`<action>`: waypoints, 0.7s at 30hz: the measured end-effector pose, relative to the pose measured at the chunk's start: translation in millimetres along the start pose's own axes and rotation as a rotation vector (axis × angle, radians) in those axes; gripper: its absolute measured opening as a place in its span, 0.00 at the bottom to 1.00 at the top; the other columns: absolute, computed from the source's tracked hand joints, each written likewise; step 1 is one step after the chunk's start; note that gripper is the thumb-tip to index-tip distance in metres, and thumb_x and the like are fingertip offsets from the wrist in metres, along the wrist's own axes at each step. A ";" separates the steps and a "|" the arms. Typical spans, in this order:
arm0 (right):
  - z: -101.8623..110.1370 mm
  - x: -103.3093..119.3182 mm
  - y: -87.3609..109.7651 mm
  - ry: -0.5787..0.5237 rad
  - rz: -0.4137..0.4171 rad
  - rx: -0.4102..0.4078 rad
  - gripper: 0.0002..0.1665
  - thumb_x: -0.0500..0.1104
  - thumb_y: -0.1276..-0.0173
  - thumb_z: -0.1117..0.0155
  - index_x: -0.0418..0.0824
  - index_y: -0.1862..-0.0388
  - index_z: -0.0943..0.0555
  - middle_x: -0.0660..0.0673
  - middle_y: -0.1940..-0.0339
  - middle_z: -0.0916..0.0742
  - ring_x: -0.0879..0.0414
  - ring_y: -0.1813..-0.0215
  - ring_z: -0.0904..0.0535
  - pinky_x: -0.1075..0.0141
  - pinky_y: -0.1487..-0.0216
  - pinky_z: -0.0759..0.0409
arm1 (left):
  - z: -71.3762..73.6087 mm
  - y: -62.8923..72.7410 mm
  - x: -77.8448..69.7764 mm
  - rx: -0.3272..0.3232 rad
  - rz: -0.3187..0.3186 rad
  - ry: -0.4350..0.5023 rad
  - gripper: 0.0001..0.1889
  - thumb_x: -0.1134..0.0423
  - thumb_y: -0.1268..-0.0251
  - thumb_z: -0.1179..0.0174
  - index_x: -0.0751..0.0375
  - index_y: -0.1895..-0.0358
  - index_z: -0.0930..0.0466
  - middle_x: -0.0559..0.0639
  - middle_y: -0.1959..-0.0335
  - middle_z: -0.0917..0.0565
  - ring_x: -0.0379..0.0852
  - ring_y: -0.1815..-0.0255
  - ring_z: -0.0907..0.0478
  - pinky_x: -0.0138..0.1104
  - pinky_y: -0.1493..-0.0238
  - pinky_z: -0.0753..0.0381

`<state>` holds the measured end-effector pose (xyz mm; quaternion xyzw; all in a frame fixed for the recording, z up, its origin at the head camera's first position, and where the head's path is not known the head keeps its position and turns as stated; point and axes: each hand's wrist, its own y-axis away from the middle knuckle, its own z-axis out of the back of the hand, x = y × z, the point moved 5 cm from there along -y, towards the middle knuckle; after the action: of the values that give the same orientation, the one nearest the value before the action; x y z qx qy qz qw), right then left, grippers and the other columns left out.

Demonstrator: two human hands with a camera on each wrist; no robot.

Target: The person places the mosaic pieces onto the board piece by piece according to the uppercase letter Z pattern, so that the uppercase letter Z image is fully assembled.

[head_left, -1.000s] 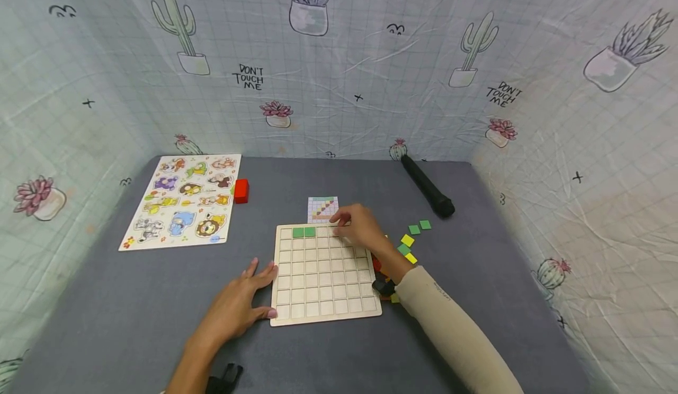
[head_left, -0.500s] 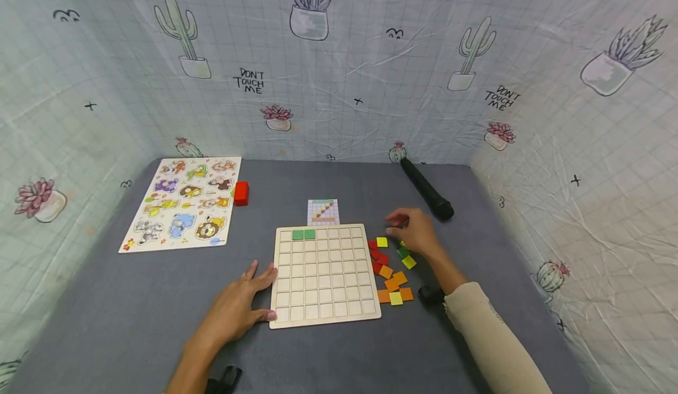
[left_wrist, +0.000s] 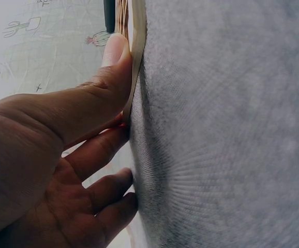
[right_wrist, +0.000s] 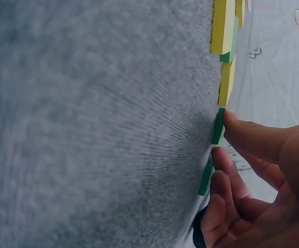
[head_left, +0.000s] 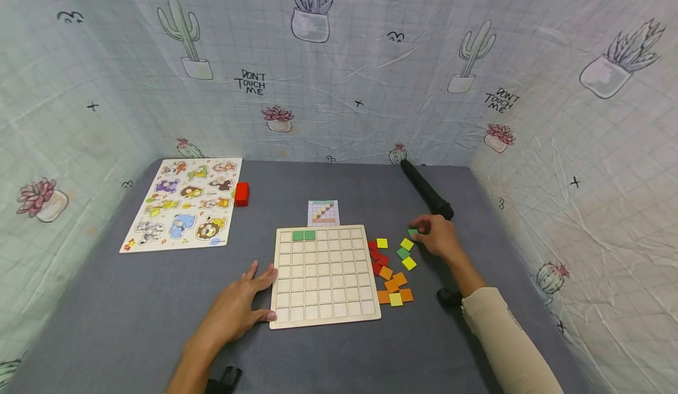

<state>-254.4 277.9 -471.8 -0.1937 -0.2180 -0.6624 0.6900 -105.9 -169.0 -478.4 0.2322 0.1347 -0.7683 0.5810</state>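
Observation:
My left hand [head_left: 236, 305] rests at the left edge of the wooden grid board [head_left: 327, 276], fingers spread. In the left wrist view the thumb [left_wrist: 116, 57] presses on the board's edge, with the other fingers below it. Two green squares fill cells in the board's top row. To the right of the board, my right hand [head_left: 438, 238] pinches a green square tile [right_wrist: 219, 125] between thumb and index finger, low at the table. A second green tile [right_wrist: 206, 176] shows beside the fingers in the right wrist view.
Loose red, orange, yellow and green tiles [head_left: 398, 278] lie right of the board. A pattern card [head_left: 323, 212] sits behind it. A black microphone [head_left: 424, 186] lies beyond my right hand. An animal puzzle board [head_left: 182, 205] and a red block [head_left: 241, 194] are at the left.
My right hand has moved right from the board's top row to the green tiles, and its fingers have come down around one. The left hand has stayed at the board's edge.

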 end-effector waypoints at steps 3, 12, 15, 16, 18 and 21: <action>-1.0 0.6 -0.9 0.024 -0.012 0.013 0.09 0.40 0.29 0.24 0.42 0.52 0.10 0.41 0.59 0.12 0.47 0.57 0.18 0.52 0.54 0.20 | -0.3 0.0 -0.1 -0.002 0.000 -0.002 0.49 0.52 0.50 0.18 0.53 0.21 0.28 0.50 0.19 0.29 0.68 0.16 0.40 0.69 0.33 0.27; -5.8 20.3 -2.9 -0.009 0.021 -0.013 0.07 0.40 0.31 0.23 0.42 0.62 0.15 0.45 0.70 0.16 0.51 0.70 0.24 0.62 0.66 0.27 | -1.0 -0.1 0.7 -0.001 -0.005 -0.003 0.49 0.52 0.51 0.18 0.53 0.21 0.28 0.50 0.19 0.29 0.67 0.15 0.40 0.69 0.32 0.27; -9.0 34.5 -5.3 -0.032 0.040 -0.011 0.06 0.40 0.29 0.25 0.42 0.59 0.14 0.45 0.70 0.16 0.52 0.70 0.24 0.62 0.68 0.27 | -1.3 -0.3 1.1 -0.001 -0.005 -0.004 0.49 0.52 0.51 0.17 0.53 0.21 0.27 0.50 0.19 0.29 0.67 0.15 0.40 0.68 0.32 0.27; -10.6 40.0 -6.4 -0.043 0.053 -0.010 0.05 0.40 0.28 0.25 0.42 0.57 0.14 0.45 0.70 0.16 0.52 0.70 0.24 0.62 0.68 0.27 | -1.4 -0.4 1.3 -0.001 -0.005 -0.004 0.49 0.52 0.51 0.17 0.53 0.21 0.27 0.50 0.19 0.29 0.67 0.15 0.40 0.68 0.32 0.27; -14.0 52.0 -7.9 -0.064 0.079 -0.002 0.06 0.40 0.27 0.26 0.42 0.54 0.12 0.44 0.69 0.17 0.52 0.71 0.25 0.62 0.69 0.27 | -1.0 -0.3 1.0 -0.002 -0.005 -0.004 0.49 0.52 0.51 0.18 0.53 0.21 0.27 0.50 0.19 0.29 0.67 0.15 0.40 0.69 0.32 0.28; -21.4 69.5 -10.3 -0.080 0.140 0.020 0.07 0.39 0.25 0.28 0.41 0.51 0.11 0.43 0.69 0.17 0.52 0.71 0.26 0.62 0.69 0.28 | -0.7 -0.4 0.5 -0.003 -0.003 -0.001 0.49 0.52 0.51 0.18 0.53 0.21 0.28 0.50 0.19 0.30 0.67 0.15 0.41 0.69 0.32 0.28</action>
<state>-261.9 207.8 -451.0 -0.2281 -0.2380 -0.6021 0.7272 -106.2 -168.9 -479.3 0.2309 0.1358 -0.7690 0.5804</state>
